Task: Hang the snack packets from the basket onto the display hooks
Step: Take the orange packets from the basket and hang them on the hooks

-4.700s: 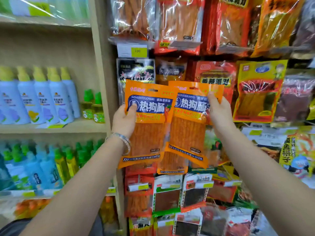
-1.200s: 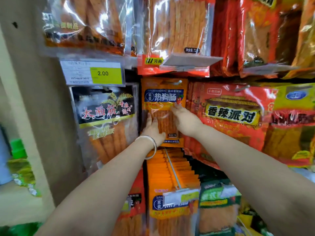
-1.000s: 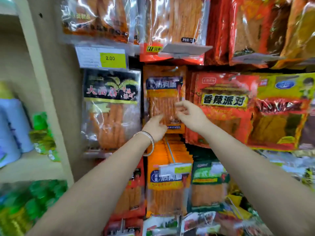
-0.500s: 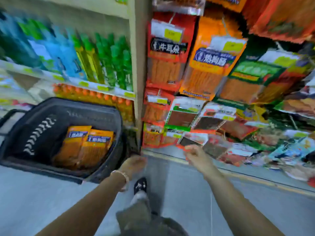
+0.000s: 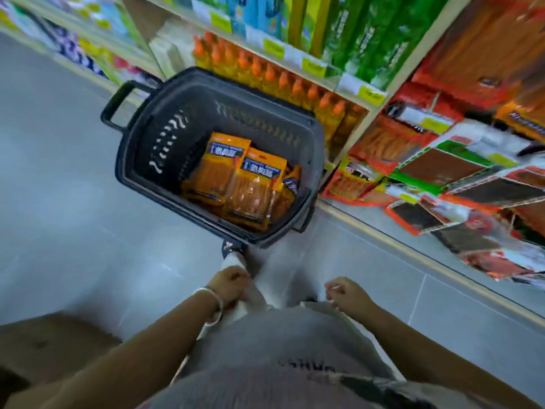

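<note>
Head view: grey tiled floor (image 5: 73,202); stocked shelves (image 5: 295,59) behind basket (image 5: 265,122).

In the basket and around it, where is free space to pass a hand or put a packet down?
Inside the basket, the bottom is bare toward the handle, between the slotted wall and the orange packets. The grey floor beyond that handle is bare too. Crowded: the shelf side, where packets pile against the wall and hanging snacks reach low.
</note>
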